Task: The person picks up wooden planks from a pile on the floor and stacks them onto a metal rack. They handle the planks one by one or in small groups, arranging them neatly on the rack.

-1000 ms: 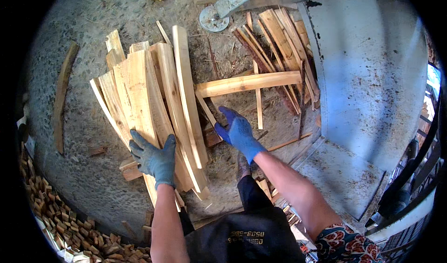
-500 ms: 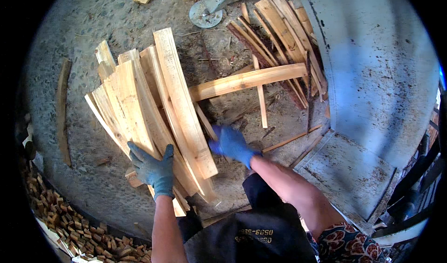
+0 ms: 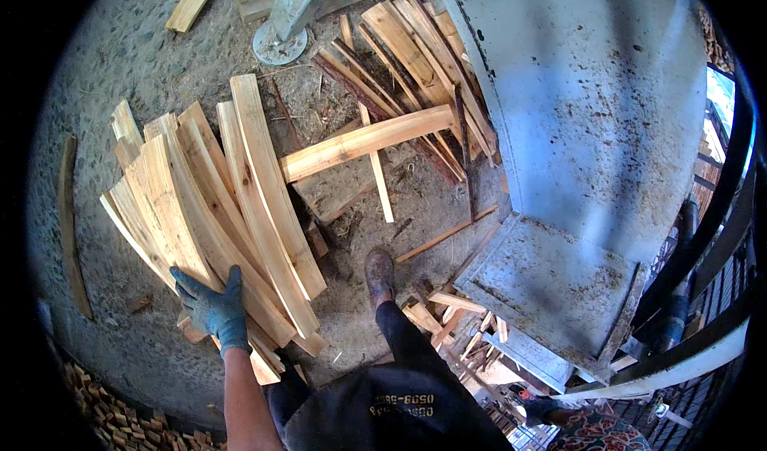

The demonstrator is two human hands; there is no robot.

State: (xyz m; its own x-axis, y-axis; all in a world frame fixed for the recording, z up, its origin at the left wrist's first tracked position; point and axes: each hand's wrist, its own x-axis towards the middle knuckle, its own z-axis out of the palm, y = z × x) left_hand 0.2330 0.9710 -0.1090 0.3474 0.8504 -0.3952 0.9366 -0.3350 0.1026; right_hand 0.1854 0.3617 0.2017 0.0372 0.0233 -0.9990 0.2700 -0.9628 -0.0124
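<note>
My left hand [image 3: 214,307], in a grey-green glove, lies with fingers spread on a fanned stack of pale wooden planks [image 3: 172,203]. Its thumb points up along the boards. Far off at the lower right, my gloved right hand [image 3: 537,409] is small and partly in shadow. A thin wooden strip [image 3: 483,381] runs up to it and appears gripped there, though the fingers are hard to make out. One separate board [image 3: 367,143] lies crosswise between the stack and a second pile of strips and bark-edged slats [image 3: 423,59].
A large scuffed pale metal panel [image 3: 591,115] stands along the right, with a lower metal plate [image 3: 551,283] nearer me. A metal foot [image 3: 280,43] rests at the back. Short offcuts [image 3: 128,419] heap at the lower left. My boot [image 3: 379,275] stands on the floor.
My right hand has swung from beside the plank stack to the far lower right. The thin strip beside the stack has left its place. The view has shifted right; my left hand stays on the planks.
</note>
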